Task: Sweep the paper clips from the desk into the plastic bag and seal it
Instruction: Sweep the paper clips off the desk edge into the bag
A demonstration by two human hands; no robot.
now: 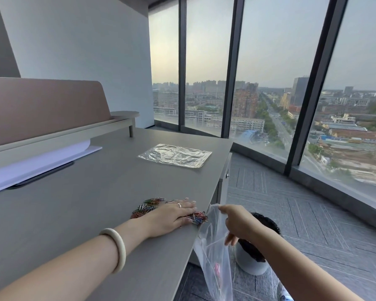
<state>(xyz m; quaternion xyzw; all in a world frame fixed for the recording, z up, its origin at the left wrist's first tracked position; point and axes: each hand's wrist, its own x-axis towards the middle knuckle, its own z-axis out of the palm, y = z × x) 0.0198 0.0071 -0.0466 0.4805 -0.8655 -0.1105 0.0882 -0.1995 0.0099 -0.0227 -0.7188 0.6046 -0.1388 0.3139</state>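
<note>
Coloured paper clips [149, 207] lie in a heap on the grey desk [78, 213] near its right edge. My left hand [172, 216] rests flat on the heap, fingers together, with more clips [199, 217] bunched at the fingertips right at the edge. My right hand [240, 224] grips the rim of a clear plastic bag [213, 253] that hangs open just below the desk edge. A few clips show faintly inside the bag.
A second clear plastic bag [175, 155] lies flat further back on the desk. A raised shelf with a padded panel [41, 105] runs along the left. A white pot with dark contents [252, 257] stands on the carpet under my right hand. Tall windows stand beyond.
</note>
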